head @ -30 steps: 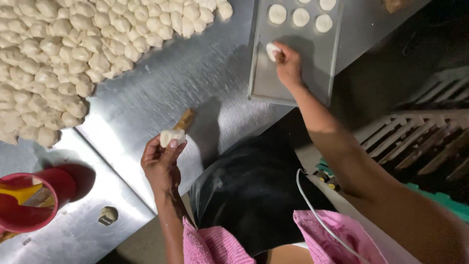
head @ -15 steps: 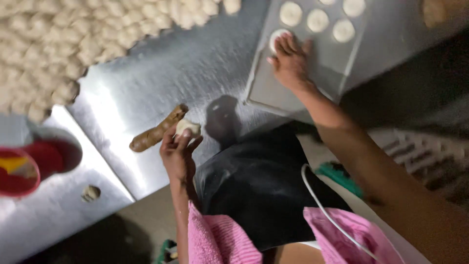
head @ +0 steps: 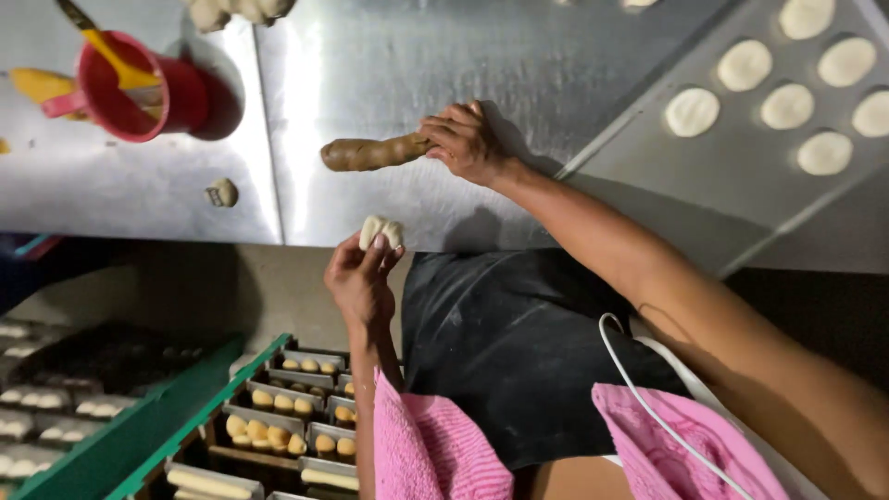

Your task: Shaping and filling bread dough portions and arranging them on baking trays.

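The left hand (head: pixel 359 278) was raised just off the near edge of the steel table (head: pixel 389 56), its fingers pinched shut around a small pale piece of dough (head: pixel 381 231) that stuck up above the fingertips. The right hand (head: pixel 466 141) lay further in on the table, fingers curled over the right end of a brown roll of filling (head: pixel 369 153); the roll stretched away to the left of that hand, flat on the metal. The dough piece sat nearer the table's edge than the roll, the two apart. A baking tray (head: pixel 648 176) occupied the table's right side with flat round dough discs (head: pixel 693 111) in rows. Toward the far left corner stood a red cup (head: pixel 139 93), and a small lump (head: pixel 221 193) lay near the left near edge. Below the table, green crates (head: pixel 185 407) held filled trays.
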